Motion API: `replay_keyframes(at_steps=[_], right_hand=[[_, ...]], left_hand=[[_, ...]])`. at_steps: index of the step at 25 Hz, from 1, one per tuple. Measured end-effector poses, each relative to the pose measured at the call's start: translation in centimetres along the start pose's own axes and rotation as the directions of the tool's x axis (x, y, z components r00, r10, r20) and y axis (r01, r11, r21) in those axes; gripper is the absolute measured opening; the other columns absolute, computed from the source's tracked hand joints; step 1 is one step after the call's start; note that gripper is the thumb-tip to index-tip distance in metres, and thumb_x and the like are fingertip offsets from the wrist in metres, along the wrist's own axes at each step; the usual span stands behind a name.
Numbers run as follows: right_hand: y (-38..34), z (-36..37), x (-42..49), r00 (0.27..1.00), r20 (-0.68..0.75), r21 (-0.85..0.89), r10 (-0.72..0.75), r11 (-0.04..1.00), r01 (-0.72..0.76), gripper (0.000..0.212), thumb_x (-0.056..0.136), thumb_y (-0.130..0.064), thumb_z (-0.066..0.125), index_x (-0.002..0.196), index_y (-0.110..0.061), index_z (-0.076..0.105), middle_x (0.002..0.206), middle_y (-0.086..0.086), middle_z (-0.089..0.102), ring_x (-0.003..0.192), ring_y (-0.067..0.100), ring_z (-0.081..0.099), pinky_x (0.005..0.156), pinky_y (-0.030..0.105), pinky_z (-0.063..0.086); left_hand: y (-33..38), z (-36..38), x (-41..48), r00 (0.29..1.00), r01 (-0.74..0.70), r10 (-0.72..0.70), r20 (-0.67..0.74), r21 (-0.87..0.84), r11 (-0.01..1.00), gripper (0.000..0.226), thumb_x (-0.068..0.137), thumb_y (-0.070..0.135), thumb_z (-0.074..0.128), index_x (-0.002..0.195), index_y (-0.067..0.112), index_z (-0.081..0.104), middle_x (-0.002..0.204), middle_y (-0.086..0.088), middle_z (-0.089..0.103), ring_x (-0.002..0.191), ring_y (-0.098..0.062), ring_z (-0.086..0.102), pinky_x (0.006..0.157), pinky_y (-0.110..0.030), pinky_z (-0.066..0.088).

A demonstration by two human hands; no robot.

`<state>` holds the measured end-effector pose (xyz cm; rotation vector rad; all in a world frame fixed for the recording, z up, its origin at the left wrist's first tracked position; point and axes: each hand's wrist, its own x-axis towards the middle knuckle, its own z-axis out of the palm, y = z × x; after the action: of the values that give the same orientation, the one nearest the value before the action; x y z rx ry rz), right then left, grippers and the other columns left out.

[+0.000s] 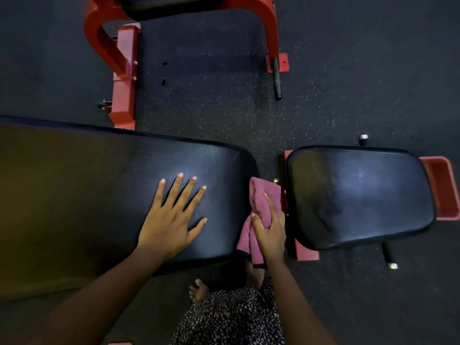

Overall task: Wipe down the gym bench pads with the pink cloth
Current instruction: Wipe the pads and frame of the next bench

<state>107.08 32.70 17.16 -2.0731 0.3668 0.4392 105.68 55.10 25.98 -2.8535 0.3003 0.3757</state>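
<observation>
Cloth-wise, I see the pink cloth [258, 207] bunched soft and light in the clenched right hand [270, 232] at the long pad's [99, 195] end beside the seat pad [361, 195], left hand [171, 217] flat, fingers spread; I'd keep the wad gripped mid-fold.

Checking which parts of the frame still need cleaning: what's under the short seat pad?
Red frame pokes out beneath the short seat pad, with a red tray at its far end. The pad hides the rest.
</observation>
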Motion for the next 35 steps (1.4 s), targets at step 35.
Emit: replay_keyframes(at_steps=[35], right_hand=[[-17.1,9.5,-26.5,0.831,0.374,-0.089,-0.411,0.877,0.473,0.055,0.086,-0.027,0.062,0.135,-0.038,0.040,0.138,0.006,0.032,0.116,0.018,0.045,0.092,0.027,0.040]], left_hand=[[-9.0,-3.9,-26.7,0.235,0.118,-0.940,0.248,-0.967,-0.226,0.040,0.095,0.017,0.047,0.135,0.014,0.042,0.137,-0.009,0.043,0.129,-0.021,0.040,0.106,-0.028,0.029]])
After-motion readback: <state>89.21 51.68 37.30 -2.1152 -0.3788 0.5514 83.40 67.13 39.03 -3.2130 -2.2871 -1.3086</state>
